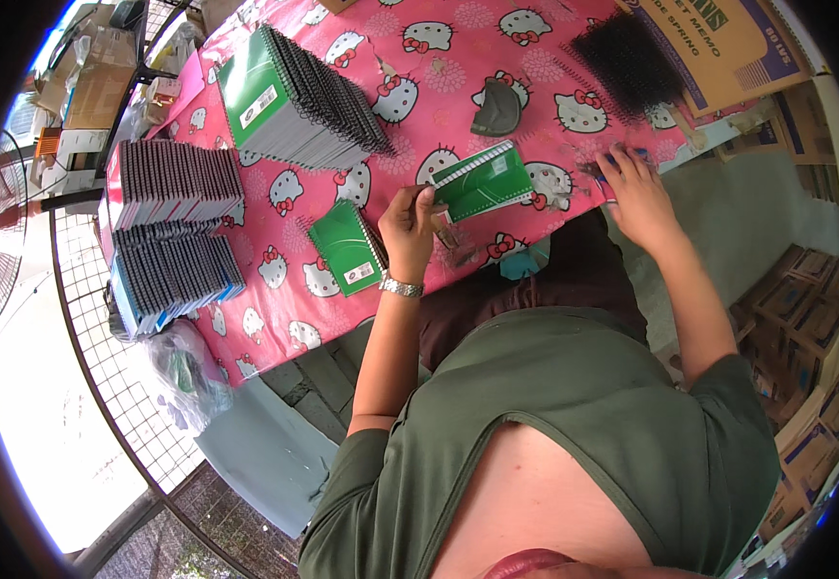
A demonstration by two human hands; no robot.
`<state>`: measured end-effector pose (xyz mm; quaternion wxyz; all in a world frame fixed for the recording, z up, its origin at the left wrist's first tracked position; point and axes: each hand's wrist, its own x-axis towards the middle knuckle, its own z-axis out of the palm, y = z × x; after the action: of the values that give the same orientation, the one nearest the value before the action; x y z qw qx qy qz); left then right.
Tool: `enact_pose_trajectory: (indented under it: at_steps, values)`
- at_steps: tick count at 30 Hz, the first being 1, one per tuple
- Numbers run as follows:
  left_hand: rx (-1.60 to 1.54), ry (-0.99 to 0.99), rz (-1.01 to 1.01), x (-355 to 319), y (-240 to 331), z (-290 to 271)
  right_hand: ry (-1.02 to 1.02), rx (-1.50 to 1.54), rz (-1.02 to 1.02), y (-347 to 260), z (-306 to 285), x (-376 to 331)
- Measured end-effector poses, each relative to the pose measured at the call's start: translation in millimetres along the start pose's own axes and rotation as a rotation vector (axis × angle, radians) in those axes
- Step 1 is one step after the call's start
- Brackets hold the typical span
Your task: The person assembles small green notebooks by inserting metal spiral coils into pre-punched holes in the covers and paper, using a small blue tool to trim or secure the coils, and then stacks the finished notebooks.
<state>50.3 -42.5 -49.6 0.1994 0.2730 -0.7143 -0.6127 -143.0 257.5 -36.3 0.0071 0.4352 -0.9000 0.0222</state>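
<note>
A green notebook (485,181) lies tilted on the table, a white strip with a row of holes along its upper edge. Its left end is pinched by the thumb and fingers of my left hand (408,232). At the table's right edge my right hand (637,193) rests with fingers stretched and slightly apart over a small dark blue thing (643,154), mostly hidden beneath them. Beside my left wrist is another green notebook (344,249) with a dark spiral. Above the first notebook lies a dark grey curved piece (497,108).
A tall stack of spiral-bound green notebooks (294,106) stands at the far left. Nearer are stacks of pink-edged notebooks (176,183) and blue-edged notebooks (178,270). Black wire spirals (629,66) lie by a cardboard box (728,53). The tablecloth (279,227) is pink and patterned.
</note>
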Motion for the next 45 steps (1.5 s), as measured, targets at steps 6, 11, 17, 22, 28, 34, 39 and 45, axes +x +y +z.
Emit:
enact_pose_trajectory:
  at_steps: [6, 11, 17, 22, 28, 34, 39, 45]
  values:
    - [-0.003, -0.022, 0.071, -2.9, -12.2, 4.1, -0.041, 0.620, 0.063, -33.7, -32.0, 2.6]
    - [-0.016, 0.107, 0.125, -13.2, -8.0, 15.3, 0.123, 1.035, -0.181, -103.5, -47.7, 25.3]
    - [0.143, 0.207, 0.240, -20.4, 3.0, 23.5, 0.144, 0.817, -0.264, -136.9, -47.6, 31.5]
    - [0.311, 0.243, 0.341, -29.7, 11.6, 25.1, -0.804, 1.959, 0.312, -136.7, -44.1, 26.4]
    - [-0.217, 0.507, 0.086, -65.5, 26.2, -21.7, 0.039, 1.049, -0.078, -93.0, -34.2, 29.2]
    - [0.369, 0.676, -0.163, -108.9, -4.8, -107.7, 0.223, 0.453, 0.063, 6.4, 17.0, 53.7]
    - [1.138, 0.699, 0.287, -87.6, -4.1, -97.5, 0.367, 0.206, 0.165, 40.3, 20.2, 102.0]
    - [0.893, -0.196, 0.616, -12.7, 31.3, 16.4, 0.238, -0.033, 0.165, 47.8, 35.8, 130.6]
